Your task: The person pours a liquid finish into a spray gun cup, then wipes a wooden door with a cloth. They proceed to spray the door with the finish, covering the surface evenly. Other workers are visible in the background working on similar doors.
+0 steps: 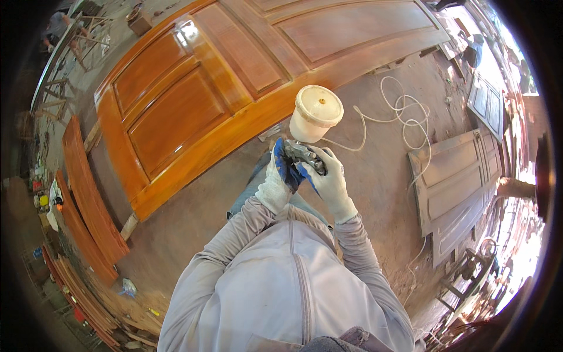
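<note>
In front of my body, both hands wear white work gloves with blue palms. My left hand [277, 176] is closed around a dark metal spray gun [303, 155]. From the other side, my right hand [332, 179] grips the same gun, its thumb and fingers at the gun's near end. A round off-white lidded cup [317, 111], with a small brown spot on its lid, stands upright just beyond the gun and seems joined to it. Beyond the cup lies a large panelled wooden door [176, 120], glossy orange-brown at the left and duller toward the right.
A pale air hose [404, 111] runs from beside the cup and loops on the ground at right. Grey panelled doors [451, 176] lie farther right. Long reddish-brown boards [88, 193] rest at left, near a wooden support [129, 227]. A person [57, 26] is at the far upper left.
</note>
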`<control>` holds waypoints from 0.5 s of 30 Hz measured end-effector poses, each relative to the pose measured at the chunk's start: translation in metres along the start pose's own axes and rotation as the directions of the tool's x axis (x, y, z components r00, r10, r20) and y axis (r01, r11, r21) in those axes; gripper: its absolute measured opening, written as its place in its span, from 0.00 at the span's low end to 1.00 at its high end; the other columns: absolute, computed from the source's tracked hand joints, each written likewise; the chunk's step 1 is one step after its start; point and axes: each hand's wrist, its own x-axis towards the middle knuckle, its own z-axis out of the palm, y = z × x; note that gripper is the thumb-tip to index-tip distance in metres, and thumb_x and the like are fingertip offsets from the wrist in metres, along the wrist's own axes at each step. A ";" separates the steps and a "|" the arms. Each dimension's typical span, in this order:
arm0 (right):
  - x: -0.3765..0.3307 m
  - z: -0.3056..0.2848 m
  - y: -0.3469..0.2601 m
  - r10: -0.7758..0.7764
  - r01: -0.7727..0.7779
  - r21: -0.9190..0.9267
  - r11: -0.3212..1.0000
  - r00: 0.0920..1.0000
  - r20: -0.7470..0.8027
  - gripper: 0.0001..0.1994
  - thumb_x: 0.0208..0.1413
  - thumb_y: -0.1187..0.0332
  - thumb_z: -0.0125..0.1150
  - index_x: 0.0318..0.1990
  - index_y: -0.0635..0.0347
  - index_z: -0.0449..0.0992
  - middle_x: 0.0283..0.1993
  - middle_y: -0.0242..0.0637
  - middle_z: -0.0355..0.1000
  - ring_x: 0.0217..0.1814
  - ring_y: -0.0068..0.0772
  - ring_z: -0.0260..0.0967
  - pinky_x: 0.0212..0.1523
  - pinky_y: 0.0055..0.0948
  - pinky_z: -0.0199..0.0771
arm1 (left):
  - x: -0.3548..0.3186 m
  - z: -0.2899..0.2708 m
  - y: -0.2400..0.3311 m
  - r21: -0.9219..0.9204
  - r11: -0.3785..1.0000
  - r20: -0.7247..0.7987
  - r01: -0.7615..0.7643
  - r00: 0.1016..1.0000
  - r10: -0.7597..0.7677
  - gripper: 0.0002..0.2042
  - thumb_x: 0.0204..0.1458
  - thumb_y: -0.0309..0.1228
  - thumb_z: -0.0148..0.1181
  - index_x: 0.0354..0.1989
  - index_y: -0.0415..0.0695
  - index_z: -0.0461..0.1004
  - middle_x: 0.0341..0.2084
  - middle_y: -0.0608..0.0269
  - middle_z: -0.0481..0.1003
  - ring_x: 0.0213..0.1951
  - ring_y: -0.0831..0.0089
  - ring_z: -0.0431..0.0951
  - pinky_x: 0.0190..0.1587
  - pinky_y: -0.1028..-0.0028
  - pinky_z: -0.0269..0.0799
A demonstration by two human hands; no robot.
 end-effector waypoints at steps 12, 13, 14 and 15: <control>0.112 -0.085 0.008 -0.102 0.034 -0.298 0.954 0.971 -0.216 0.09 0.56 0.74 0.65 0.44 0.66 0.82 0.40 0.47 0.80 0.39 0.45 0.80 0.41 0.34 0.79 | 0.146 0.064 -0.017 -0.362 0.859 -0.130 0.364 0.892 -0.433 0.19 0.66 0.54 0.48 0.42 0.54 0.77 0.35 0.64 0.82 0.37 0.64 0.82 0.39 0.60 0.81; 0.126 -0.093 0.008 -0.091 0.018 -0.318 0.948 0.972 -0.218 0.10 0.56 0.74 0.65 0.44 0.66 0.82 0.40 0.46 0.80 0.39 0.45 0.80 0.40 0.34 0.79 | 0.162 0.073 -0.017 -0.365 0.859 -0.158 0.358 0.885 -0.437 0.19 0.66 0.54 0.48 0.42 0.53 0.77 0.36 0.64 0.82 0.37 0.64 0.82 0.40 0.60 0.81; 0.140 -0.101 0.009 -0.104 0.034 -0.329 0.944 0.974 -0.200 0.10 0.56 0.74 0.65 0.44 0.66 0.82 0.41 0.46 0.80 0.39 0.45 0.80 0.41 0.34 0.79 | 0.178 0.081 -0.017 -0.367 0.863 -0.180 0.346 0.884 -0.431 0.19 0.66 0.54 0.48 0.42 0.53 0.77 0.36 0.64 0.82 0.37 0.65 0.83 0.40 0.60 0.81; 0.155 -0.109 0.011 -0.113 0.045 -0.337 0.940 0.976 -0.186 0.10 0.56 0.74 0.64 0.44 0.66 0.82 0.41 0.46 0.80 0.39 0.45 0.80 0.41 0.34 0.79 | 0.195 0.088 -0.017 -0.372 0.860 -0.183 0.348 0.881 -0.436 0.19 0.66 0.54 0.48 0.43 0.53 0.77 0.36 0.63 0.82 0.36 0.65 0.83 0.40 0.61 0.81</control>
